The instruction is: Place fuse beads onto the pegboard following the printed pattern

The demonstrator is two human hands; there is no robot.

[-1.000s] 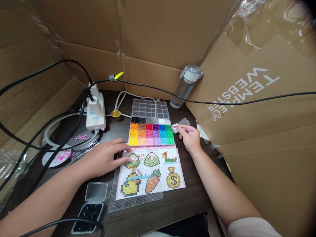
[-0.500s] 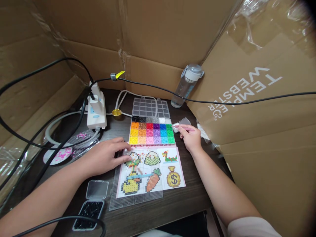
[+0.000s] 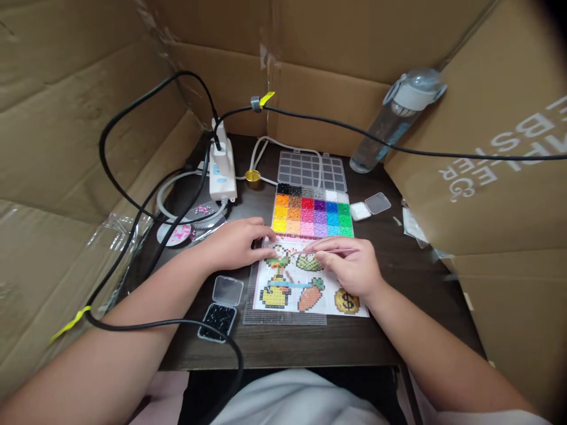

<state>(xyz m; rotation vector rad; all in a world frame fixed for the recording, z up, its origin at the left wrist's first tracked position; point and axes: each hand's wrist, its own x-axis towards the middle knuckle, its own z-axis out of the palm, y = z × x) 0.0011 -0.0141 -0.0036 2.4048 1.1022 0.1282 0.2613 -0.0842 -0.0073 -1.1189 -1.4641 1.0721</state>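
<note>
My right hand [image 3: 357, 268] is closed in a pinch on thin pink tweezers [image 3: 339, 251]. Their tip points left, over the upper part of a bead pattern sheet [image 3: 334, 282]. My left hand [image 3: 237, 241] lies at the sheet's upper left edge, thumb and fingers apart, fingertips touching the surface. Under the sheets, a clear pegboard [image 3: 286, 319] shows along the left and bottom. Small coloured beads are scattered near the top left picture. Just behind the sheet stands a compartment box [image 3: 313, 213] of beads sorted by colour, its clear lid [image 3: 311, 171] folded back.
A small box of black beads [image 3: 217, 321] sits open at front left. To the right is a small box of white beads [image 3: 360, 211]. A water bottle [image 3: 398, 118], a power strip [image 3: 222, 177] and a gold cup [image 3: 253, 179] stand behind. Black cables [image 3: 168, 323] loop across; cardboard walls surround the table.
My right hand has moved left with the tweezers, from beside the bead box to over the pattern sheet. My left hand stays at the sheet's edge. The camera view has shifted.
</note>
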